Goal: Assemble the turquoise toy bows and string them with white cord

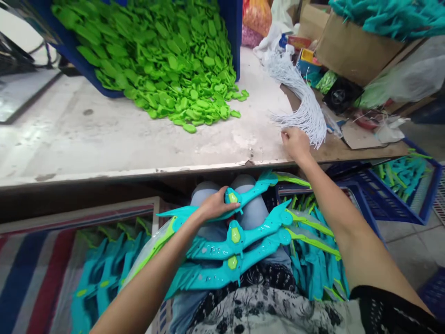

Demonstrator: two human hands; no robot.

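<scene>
Across my lap lie three teal plastic toy bows with lime-green tips and green centre pieces. My left hand [219, 204] is closed around the middle of the farthest toy bow [252, 194], thumb beside its green piece. The other two, a middle toy bow [257, 232] and a nearest toy bow [215, 276], rest on my thighs below it. On the table's front edge, my right hand [296, 143] is closed in a pinch against a bundle of white strings [308, 109]. Whatever sits between its fingertips is too small to make out.
A tipped blue bin [236, 41] spills green plastic pieces [174, 69] onto the table [139, 144]. Stacked toy bows [104, 273] stand at left, more toy bows [314, 250] at right. A cardboard box [358, 46], black fan [342, 95] and blue crate [422, 215] lie farther right.
</scene>
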